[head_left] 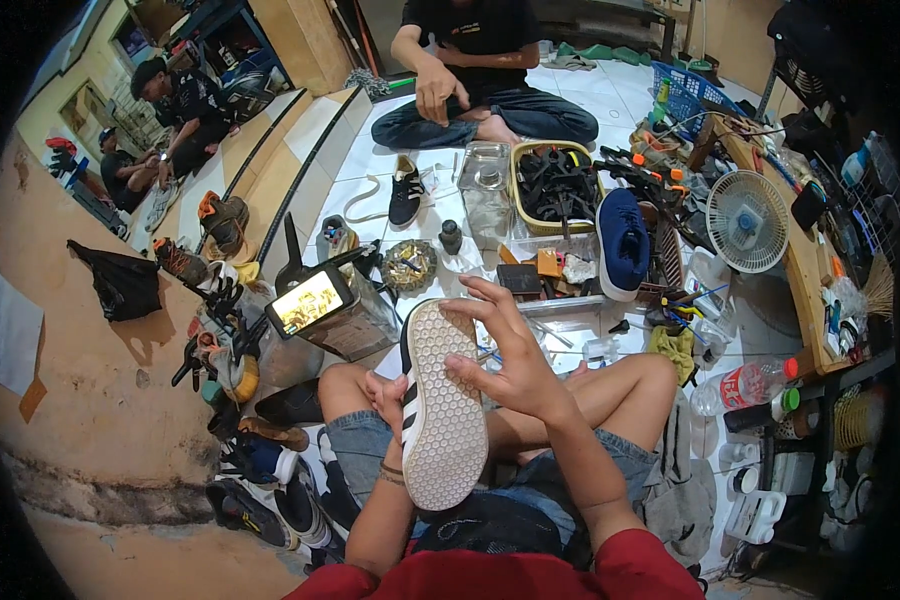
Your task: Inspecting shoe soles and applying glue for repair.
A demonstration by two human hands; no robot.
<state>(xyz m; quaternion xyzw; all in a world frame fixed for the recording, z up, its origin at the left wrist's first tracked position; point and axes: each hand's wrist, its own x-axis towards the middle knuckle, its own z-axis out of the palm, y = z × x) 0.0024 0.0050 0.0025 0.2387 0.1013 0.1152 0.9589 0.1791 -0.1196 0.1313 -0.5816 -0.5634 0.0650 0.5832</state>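
A black sneaker with white stripes stands on end in front of me, its pale, honeycomb-patterned sole [448, 410] facing me. My left hand [387, 400] grips the shoe from its left side; part of that hand is hidden behind the shoe. Against the upper sole rests my right hand [510, 360], its fingers spread and its thumb touching the tread. Beyond the shoe's toe are a round dish of small bits [408, 266], a small dark bottle [450, 237] and a dark flat box [519, 281].
A phone [310, 303] showing a lit picture leans on a metal container at left. Many shoes line the left wall. A blue shoe [623, 240], a basket of black straps [521, 205] and a fan [747, 222] stand to the right. Another person sits cross-legged opposite; two more are far left.
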